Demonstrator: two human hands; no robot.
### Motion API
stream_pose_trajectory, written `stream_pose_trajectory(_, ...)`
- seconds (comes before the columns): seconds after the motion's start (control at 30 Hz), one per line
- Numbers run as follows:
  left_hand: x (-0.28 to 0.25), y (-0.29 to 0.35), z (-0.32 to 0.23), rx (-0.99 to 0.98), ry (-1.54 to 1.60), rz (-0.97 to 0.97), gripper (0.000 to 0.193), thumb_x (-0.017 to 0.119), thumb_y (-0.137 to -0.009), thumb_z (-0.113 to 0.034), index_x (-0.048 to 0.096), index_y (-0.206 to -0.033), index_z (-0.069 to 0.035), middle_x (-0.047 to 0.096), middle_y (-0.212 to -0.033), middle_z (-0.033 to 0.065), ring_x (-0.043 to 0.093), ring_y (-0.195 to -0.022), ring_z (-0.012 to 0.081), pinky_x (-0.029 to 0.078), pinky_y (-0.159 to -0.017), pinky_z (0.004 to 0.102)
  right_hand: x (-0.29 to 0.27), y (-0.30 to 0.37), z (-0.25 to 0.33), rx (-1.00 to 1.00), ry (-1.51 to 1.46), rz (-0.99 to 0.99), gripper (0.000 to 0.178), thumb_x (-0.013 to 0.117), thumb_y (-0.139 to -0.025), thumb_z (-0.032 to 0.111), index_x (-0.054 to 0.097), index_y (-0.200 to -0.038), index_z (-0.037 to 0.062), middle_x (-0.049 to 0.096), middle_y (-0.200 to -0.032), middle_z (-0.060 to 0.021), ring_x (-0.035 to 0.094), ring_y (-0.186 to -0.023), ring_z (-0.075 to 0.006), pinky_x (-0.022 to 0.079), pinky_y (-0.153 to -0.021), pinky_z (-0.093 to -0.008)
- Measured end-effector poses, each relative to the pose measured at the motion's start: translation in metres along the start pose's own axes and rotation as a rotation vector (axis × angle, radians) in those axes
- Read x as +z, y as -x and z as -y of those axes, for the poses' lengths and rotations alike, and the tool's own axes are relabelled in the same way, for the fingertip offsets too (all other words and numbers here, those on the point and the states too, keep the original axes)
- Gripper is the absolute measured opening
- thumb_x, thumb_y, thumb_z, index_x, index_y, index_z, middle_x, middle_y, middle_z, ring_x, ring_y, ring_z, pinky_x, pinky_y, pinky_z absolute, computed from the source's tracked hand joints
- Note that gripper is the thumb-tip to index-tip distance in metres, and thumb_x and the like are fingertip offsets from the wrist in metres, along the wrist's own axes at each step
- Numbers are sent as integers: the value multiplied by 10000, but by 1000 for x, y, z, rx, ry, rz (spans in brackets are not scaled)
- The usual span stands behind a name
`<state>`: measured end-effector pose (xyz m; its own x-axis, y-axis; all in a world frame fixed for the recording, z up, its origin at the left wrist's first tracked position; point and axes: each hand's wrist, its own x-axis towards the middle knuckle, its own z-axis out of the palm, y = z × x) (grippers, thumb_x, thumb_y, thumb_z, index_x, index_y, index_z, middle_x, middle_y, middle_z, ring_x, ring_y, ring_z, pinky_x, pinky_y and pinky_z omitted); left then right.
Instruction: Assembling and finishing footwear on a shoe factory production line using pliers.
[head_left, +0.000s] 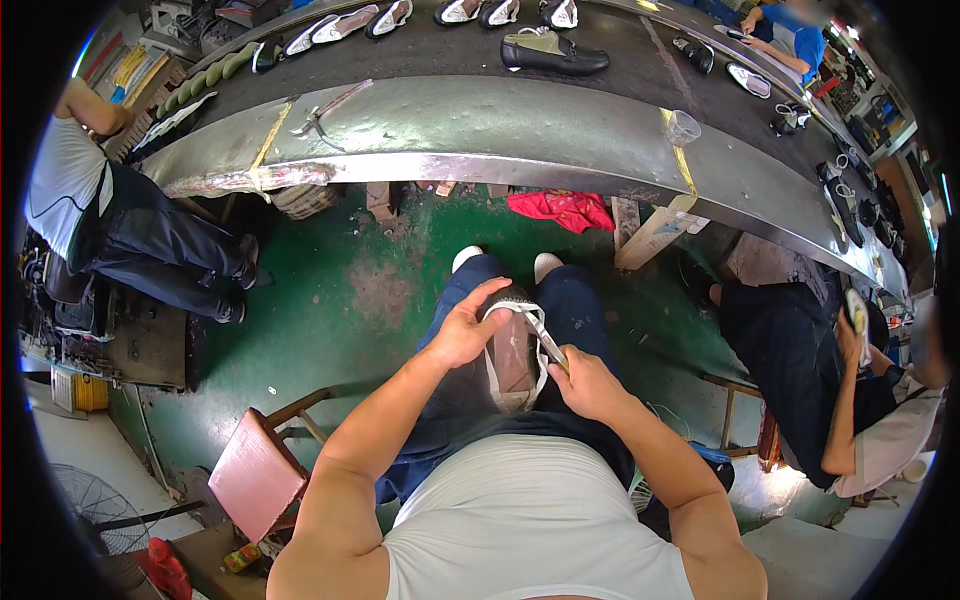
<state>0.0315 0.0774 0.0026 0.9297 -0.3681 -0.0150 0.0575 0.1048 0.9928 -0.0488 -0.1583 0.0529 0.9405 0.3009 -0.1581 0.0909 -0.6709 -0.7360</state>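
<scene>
Over my lap lies a shoe upper on a last [514, 365], its brown underside facing up and a pale edge folded around it. My left hand [465, 332] is closed around the dark toe end, with the thumb lying on the edge. In my right hand [590, 384] is a slim metal hand tool [547, 345], its tip touching the shoe's right rim near the toe. The tool's exact kind cannot be made out, as my fingers hide its handle.
Ahead runs a metal-edged conveyor bench [430, 120] with a dark shoe [553, 52], a long-handled metal tool [328, 112] and a clear cup [683, 127]. People work at left [75, 190] and right [850, 400]. A pink-topped stool [257, 475] and a fan [95, 510] stand left.
</scene>
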Motion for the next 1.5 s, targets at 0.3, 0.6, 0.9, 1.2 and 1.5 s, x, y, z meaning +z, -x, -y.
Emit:
stream_pose_trajectory(0.3, 25, -4, -22, -94, 78, -99, 413, 650, -962, -67, 551, -1363, -57, 643, -1157, 37, 591, -1041, 106, 485, -946, 269, -41, 13, 11, 141, -164, 326, 236, 566, -990, 215, 547, -1030, -17, 680, -879, -206, 674, -801, -385, 526, -740, -446)
stream_pose_trajectory(0.6, 26, -3, -35, -105, -80, 27, 489, 652, -958, -96, 504, -1421, -39, 633, -1239, 83, 583, -1117, 145, 456, -1007, 295, -38, -16, 19, 182, -110, 111, 322, 490, -1044, 286, 558, -1009, -26, 670, -771, -162, 687, -722, -273, 519, -689, -403)
stream_pose_trajectory(0.9, 29, 13, -8, -372, -503, 47, 535, 513, -948, -227, 478, -1435, -9, 643, -1221, 293, 612, -1179, 417, 462, -1010, 430, -32, 17, -29, 178, -171, -32, 348, 612, -981, 310, 574, -1114, -10, 658, -817, -86, 661, -719, -182, 523, -700, -327)
stream_pose_trajectory(1.2, 30, -5, -5, -588, 418, 454, 963, 528, -702, 92, 227, -1594, -110, 498, -1438, 94, 496, -1310, 203, 384, -1106, 320, -27, 39, -36, 211, 151, 232, 239, 610, -942, 226, 558, -992, -2, 660, -895, -265, 634, -885, -471, 493, -760, -523)
stream_pose_trajectory(1.5, 44, 39, 23, -461, -4, 300, 991, 726, -799, 31, 121, -1583, -13, 456, -1467, 144, 421, -1368, 214, 321, -1160, 337, -53, 37, -26, -83, 219, 262, 494, 609, -907, 106, 463, -1332, -98, 583, -1191, -276, 580, -1093, -427, 482, -951, -461)
